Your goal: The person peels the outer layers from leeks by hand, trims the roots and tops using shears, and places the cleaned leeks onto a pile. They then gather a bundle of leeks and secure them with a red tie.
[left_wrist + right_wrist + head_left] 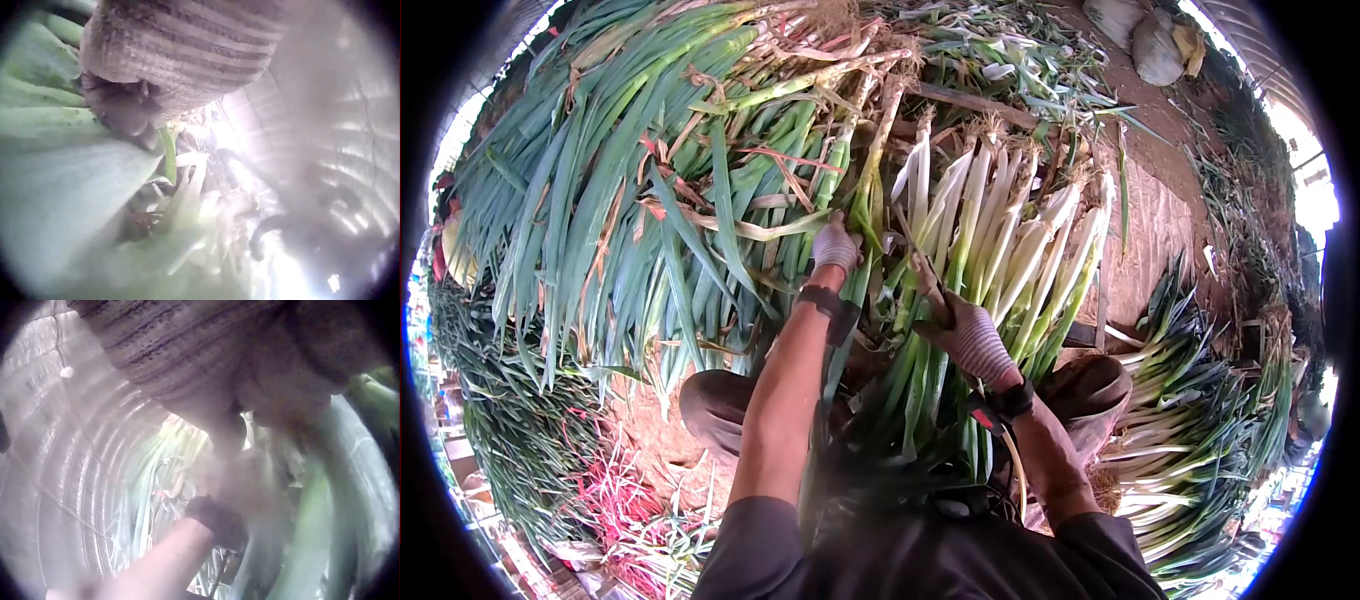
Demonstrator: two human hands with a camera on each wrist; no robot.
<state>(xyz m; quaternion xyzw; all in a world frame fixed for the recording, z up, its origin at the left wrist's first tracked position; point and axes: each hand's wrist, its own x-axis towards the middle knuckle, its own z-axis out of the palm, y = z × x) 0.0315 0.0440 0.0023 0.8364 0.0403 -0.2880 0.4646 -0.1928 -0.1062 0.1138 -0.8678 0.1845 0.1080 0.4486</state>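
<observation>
Gripping a leek (876, 160) in the left hand (837, 247), mid-scene between leafy heap (620, 190) on the left and pale stalks (1000, 215) on the right; running near to far, with roots at the far end, leaves toward the near; clasping a wooden-handled tool (932, 288) in the right hand (970, 340), aimed far and slightly left.

The 2 gloves (836, 248) are of knitted cloth, matt and slightly rough, and the dark shirt (920, 555) is also of matt cloth. The green leaves (590, 230) look smooth and waxy, the white stalks (1012, 220) smooth and a little glossy, while their roots (990, 127) are rough and fibrous.
</observation>
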